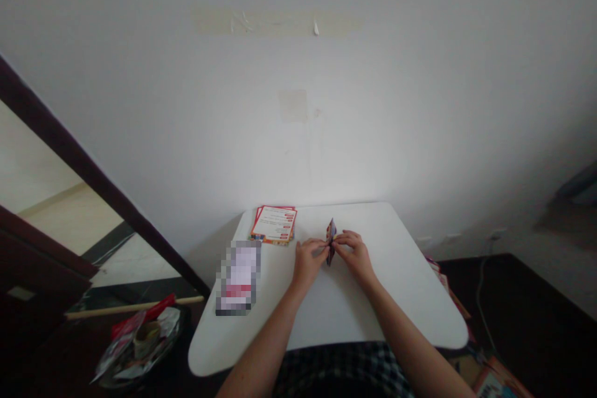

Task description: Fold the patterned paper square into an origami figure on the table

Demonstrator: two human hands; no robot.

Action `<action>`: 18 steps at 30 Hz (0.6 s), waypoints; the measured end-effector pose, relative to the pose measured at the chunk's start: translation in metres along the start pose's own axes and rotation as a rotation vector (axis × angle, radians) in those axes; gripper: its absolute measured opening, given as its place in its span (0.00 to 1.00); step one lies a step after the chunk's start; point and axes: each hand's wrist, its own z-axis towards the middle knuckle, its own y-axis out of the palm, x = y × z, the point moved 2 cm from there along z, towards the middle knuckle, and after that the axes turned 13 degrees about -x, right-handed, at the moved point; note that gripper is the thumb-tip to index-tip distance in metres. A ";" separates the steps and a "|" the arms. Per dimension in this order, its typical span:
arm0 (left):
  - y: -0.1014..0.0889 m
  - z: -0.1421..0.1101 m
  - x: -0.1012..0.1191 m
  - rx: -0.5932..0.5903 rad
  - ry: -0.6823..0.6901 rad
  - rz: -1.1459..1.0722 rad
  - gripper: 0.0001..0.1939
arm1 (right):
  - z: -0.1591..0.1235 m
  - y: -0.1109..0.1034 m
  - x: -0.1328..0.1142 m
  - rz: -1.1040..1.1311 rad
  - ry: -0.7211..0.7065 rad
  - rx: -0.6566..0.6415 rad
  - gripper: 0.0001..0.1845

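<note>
A small folded piece of printed paper [331,229] stands nearly upright above the white table, its narrow side toward me and its top drawn to a point. From the left, my left hand [308,262] pinches it between thumb and fingers. My right hand [356,255] grips it from the other side, with thumb and fingertips closed on its edge. Its lower part shows between the hands, while the fingertips hide some of its middle. The print looks dark with colourful patches.
On the white table [261,339], a stack of printed cards [274,224] lies at the back left. Nearer me is a blurred-out phone-shaped object [240,277]. A wall rises behind. Left on the floor sits a full waste bin [142,348]; printed papers [499,382] lie at right.
</note>
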 end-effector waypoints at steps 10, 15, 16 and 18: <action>-0.002 -0.001 0.002 0.006 -0.039 -0.022 0.09 | -0.002 0.000 0.001 0.021 0.049 -0.018 0.12; -0.002 -0.001 0.003 0.015 -0.050 -0.040 0.07 | -0.002 -0.001 0.000 0.023 0.076 -0.010 0.09; -0.002 -0.001 0.003 0.017 -0.051 -0.045 0.07 | -0.002 -0.001 0.000 0.023 0.087 -0.001 0.09; -0.002 -0.001 0.003 0.024 -0.053 -0.055 0.08 | -0.003 -0.001 0.000 0.024 0.102 0.025 0.09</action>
